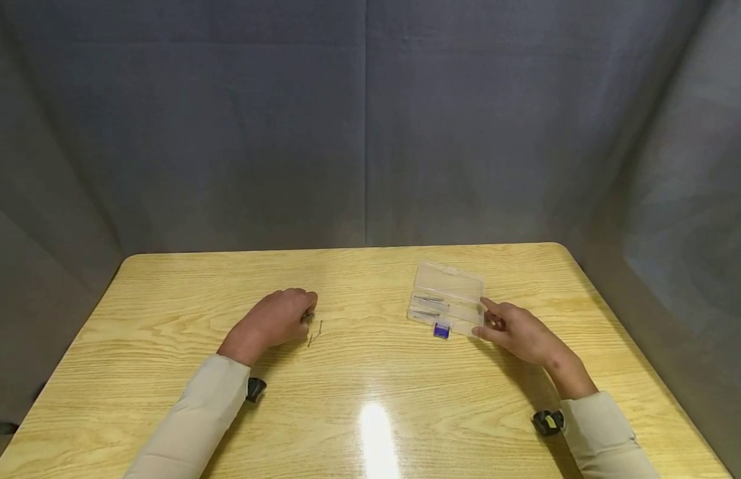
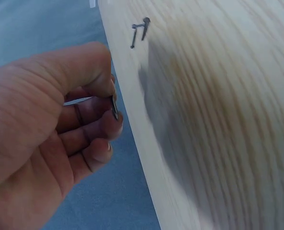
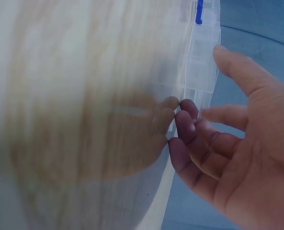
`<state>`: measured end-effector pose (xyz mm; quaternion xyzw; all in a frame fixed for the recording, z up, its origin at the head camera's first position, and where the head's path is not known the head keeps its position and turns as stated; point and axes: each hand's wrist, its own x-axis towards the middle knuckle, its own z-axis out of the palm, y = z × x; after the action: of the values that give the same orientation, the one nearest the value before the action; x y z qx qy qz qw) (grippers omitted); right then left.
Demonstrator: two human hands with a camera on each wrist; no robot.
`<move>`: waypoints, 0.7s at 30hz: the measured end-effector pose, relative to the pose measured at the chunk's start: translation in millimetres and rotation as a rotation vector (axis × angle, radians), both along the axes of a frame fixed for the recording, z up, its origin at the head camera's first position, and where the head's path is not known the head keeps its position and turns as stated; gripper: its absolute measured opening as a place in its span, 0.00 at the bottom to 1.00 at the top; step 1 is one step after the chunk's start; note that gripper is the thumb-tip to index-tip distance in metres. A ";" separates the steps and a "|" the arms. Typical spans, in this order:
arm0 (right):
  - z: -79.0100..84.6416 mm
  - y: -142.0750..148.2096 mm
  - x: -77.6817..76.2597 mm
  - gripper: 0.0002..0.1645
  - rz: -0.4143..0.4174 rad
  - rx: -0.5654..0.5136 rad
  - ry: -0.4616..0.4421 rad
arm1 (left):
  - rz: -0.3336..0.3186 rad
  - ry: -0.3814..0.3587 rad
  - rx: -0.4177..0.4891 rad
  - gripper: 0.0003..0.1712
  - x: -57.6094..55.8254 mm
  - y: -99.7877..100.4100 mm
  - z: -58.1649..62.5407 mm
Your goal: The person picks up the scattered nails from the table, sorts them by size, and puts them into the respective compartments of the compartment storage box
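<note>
My left hand [image 1: 279,318] is at the left middle of the table, thumb and fingertips pinching a thin dark nail [image 2: 114,108]; the fingers hide part of it. Just beside this hand, a few loose nails [image 2: 145,28] lie on the wood. Right of centre, a clear plastic box [image 1: 460,311] lies with its lid [image 1: 448,281] swung back and its blue latch [image 1: 442,330] toward me. Silver nails [image 1: 427,314] lie in its left compartments. My right hand [image 1: 520,331] holds the box at its right end, thumb by the front corner and index finger at the side.
The wooden table [image 1: 346,372] has rounded far corners and a bright light reflection near the front. A dark grey cloth [image 1: 257,133] hangs behind and along both sides. Each wrist wears a small black camera [image 1: 548,422].
</note>
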<state>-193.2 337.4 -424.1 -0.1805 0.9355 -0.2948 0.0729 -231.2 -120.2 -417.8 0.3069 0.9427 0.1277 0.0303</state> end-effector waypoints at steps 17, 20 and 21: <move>-0.7 -1.2 -0.3 0.44 -0.008 0.015 0.015 | -0.061 -0.062 0.137 0.09 -3.6 29.5 5.6; 0.2 -0.6 0.8 0.44 -0.004 0.005 0.007 | -0.067 -0.048 0.145 0.10 -4.6 35.8 5.8; 0.3 -0.4 1.2 0.44 -0.003 0.002 0.006 | -0.075 -0.044 0.149 0.10 -4.8 38.3 5.8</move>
<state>-192.0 337.0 -423.8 -0.1798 0.9363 -0.2935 0.0701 -235.9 -81.9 -412.0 0.3407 0.9174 0.2030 0.0329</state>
